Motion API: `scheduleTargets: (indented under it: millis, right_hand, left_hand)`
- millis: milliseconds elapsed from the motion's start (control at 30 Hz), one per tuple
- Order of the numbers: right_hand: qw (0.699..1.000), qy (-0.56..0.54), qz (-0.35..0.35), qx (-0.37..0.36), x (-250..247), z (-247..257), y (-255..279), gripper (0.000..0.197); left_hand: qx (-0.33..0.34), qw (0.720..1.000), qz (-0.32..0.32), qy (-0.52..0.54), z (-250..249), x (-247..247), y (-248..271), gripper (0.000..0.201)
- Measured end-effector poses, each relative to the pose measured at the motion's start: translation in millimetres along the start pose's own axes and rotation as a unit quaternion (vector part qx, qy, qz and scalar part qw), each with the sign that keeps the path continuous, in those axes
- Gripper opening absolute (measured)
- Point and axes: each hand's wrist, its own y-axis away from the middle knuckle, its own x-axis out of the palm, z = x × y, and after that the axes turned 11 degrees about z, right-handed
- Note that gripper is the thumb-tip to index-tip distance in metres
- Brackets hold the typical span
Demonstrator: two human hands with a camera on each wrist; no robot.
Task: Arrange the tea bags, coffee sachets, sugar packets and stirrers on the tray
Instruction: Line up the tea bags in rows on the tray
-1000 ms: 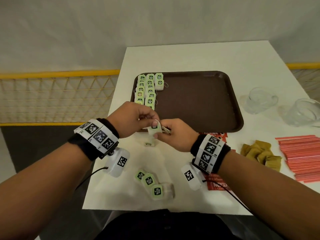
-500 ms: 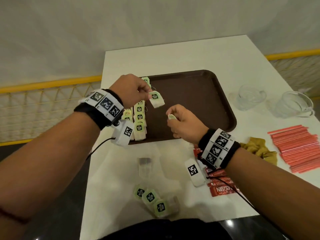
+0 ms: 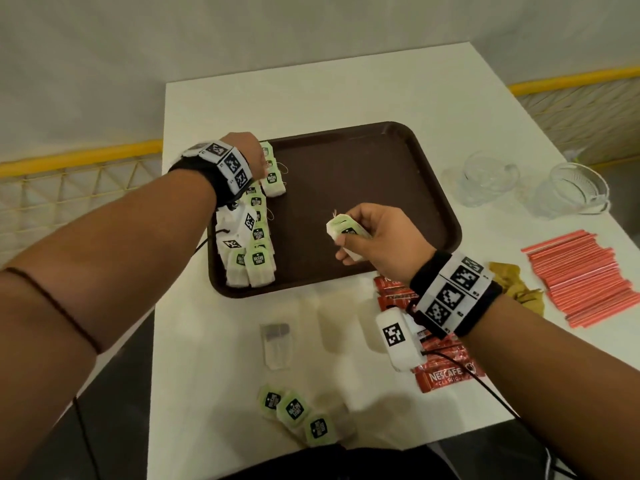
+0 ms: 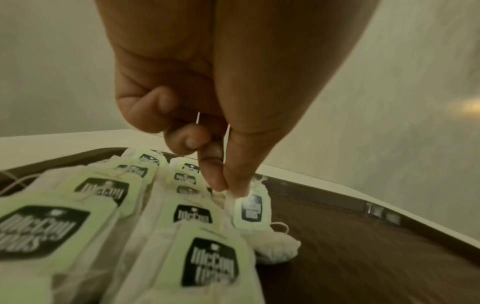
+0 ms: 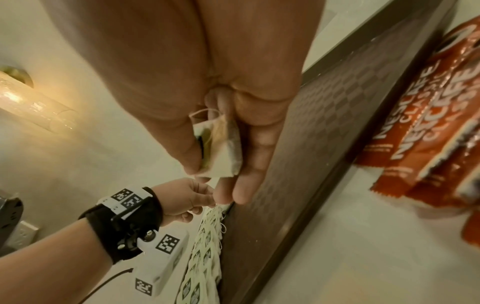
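A brown tray (image 3: 363, 174) lies on the white table (image 3: 311, 84), with rows of green-tagged tea bags (image 3: 258, 244) along its left side. My left hand (image 3: 254, 161) hovers over the far end of those rows and pinches a tea bag (image 4: 250, 214) by its top edge, its pouch touching the tray (image 4: 363, 236). My right hand (image 3: 367, 237) is above the tray's near middle and holds another tea bag (image 3: 344, 230) between thumb and fingers (image 5: 218, 148). Three tea bags (image 3: 294, 408) lie near the table's front edge.
Red coffee sachets (image 3: 440, 374) lie under my right wrist. Brown sugar packets (image 3: 519, 289) and a stack of red stirrers (image 3: 585, 275) sit at the right. Two clear glass cups (image 3: 488, 176) (image 3: 575, 192) stand beyond them. An empty clear wrapper (image 3: 277, 341) lies in front of the tray.
My left hand has carried its tea bag from above the tray's left rows down to their far end. My right hand has lifted over the tray, now showing a tea bag in its fingers.
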Motion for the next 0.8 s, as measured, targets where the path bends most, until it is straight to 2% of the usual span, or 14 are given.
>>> scheduleTargets:
  millis: [100,167,233,300,333,400,467,500,633,700,800]
  right_hand:
    - [1.000,-0.023,-0.013,-0.002,-1.6,-0.3,1.1,0.022]
    - [0.999,-0.044,-0.022,-0.006,-3.0,0.1,0.7,0.025]
    - [0.997,-0.067,-0.031,-0.010,-4.4,1.2,-0.4,0.028]
    - [0.995,-0.088,-0.033,-0.015,-6.4,2.2,-2.1,0.030]
    - [0.995,-0.095,-0.032,-0.016,-7.1,2.7,-3.1,0.032]
    - [0.994,-0.101,-0.026,-0.020,-8.5,3.5,-5.4,0.032]
    - [0.995,-0.098,-0.013,-0.025,-9.6,3.6,-8.3,0.030]
    - [0.995,-0.092,-0.006,-0.026,-9.6,3.8,-9.8,0.030]
    - [0.996,-0.080,0.030,-0.028,-6.6,5.7,-12.5,0.036]
    - [0.996,-0.076,0.043,-0.025,-4.4,6.1,-13.0,0.041]
    - [0.997,-0.053,0.052,-0.014,-2.0,5.2,-13.5,0.037]
  left_hand:
    - [-0.017,1.000,-0.012,-0.011,9.1,9.6,-19.6,0.032]
    - [-0.026,0.999,-0.030,0.018,2.3,7.2,-8.4,0.033]
    - [-0.002,0.995,-0.069,0.069,-15.2,-0.3,14.5,0.033]
    - [0.068,0.982,-0.096,0.148,-33.7,-5.9,37.1,0.029]
    - [0.119,0.972,-0.088,0.184,-42.8,-8.1,52.9,0.029]
    - [0.212,0.951,-0.037,0.221,-56.6,-9.6,83.7,0.034]
    - [0.262,0.939,0.001,0.224,-63.7,-7.3,102.1,0.030]
    - [0.274,0.937,-0.001,0.217,-65.5,-5.4,106.9,0.026]
    - [0.257,0.937,-0.047,0.232,-64.1,0.7,115.1,0.011]
    - [0.234,0.938,-0.081,0.242,-60.5,-0.1,118.5,0.010]
    - [0.200,0.933,-0.132,0.268,-51.0,-3.8,121.8,0.009]
